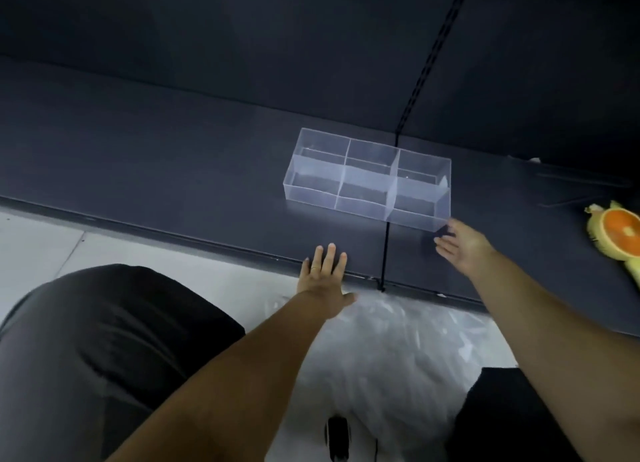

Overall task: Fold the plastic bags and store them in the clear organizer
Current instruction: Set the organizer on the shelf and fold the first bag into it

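- Organizer [367,181], clear plastic, 2 rows x 3 compartments, sits upright on a dark shelf [173,170], toward the back & right of centre.
- Left hand [323,281]: palm down on the shelf's front edge, grip wide, fingers straight & slightly spread, holding nothing. Ring [313,268] on one finger. Hand is well apart from the organizer.
- Right hand [464,245]: stretched out over the shelf at the organizer's near right corner, grip wide, fingers loose, holding nothing. Whether a fingertip touches that corner: cannot tell, pic blurred there.
- Plastic bags [391,350]: crumpled clear heap below the shelf's front edge, btwn the person's forearms, lying outside the organizer & not folded.
- Plush toy [620,233] w/ an orange-slice face lies on the shelf at far right, cut off by the frame edge, apart from the right hand.
- Black slotted upright [426,59] runs up the dark back wall behind the organizer; a black seam [385,250] crosses the shelf below it.
- Dark trousers [104,340] cover the person's knee at lower left; pale floor tiles [34,247] show beside it.
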A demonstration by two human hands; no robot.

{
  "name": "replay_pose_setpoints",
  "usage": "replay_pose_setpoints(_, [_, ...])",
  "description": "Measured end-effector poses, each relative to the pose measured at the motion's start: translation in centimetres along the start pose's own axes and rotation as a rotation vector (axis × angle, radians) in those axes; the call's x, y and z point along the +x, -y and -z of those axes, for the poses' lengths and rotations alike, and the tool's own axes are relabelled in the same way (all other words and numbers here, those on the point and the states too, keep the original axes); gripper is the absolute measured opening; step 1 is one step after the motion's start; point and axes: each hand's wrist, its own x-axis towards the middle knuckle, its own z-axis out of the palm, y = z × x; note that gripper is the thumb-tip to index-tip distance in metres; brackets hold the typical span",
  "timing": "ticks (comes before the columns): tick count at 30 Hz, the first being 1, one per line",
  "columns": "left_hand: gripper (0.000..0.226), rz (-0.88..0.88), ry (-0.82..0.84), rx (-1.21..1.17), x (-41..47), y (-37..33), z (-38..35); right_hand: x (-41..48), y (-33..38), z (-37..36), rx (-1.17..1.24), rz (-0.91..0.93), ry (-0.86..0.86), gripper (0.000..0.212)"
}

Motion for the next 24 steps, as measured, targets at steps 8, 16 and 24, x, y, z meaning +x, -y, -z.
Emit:
replay_pose_setpoints(8, [0.090, -0.017, 0.010, -0.015, 0.0, 0.2, -0.3, -5.5, -2.5, -7.5, -1.473, 1.056, 0.125, 0.071])
replay_pose_setpoints(16, [0.093, -0.034, -0.079, 0.039, 0.2, 0.5, -1.5, -1.8, -3.4, -9.9, -1.579, 0.891, 0.052, 0.079])
replay_pose_setpoints(24, [0.095, -0.057, -0.195, 0.027, 0.8, 1.1, -3.4, 2.7, 2.9, -12.0, -1.544, 0.846, 0.077, 0.078])
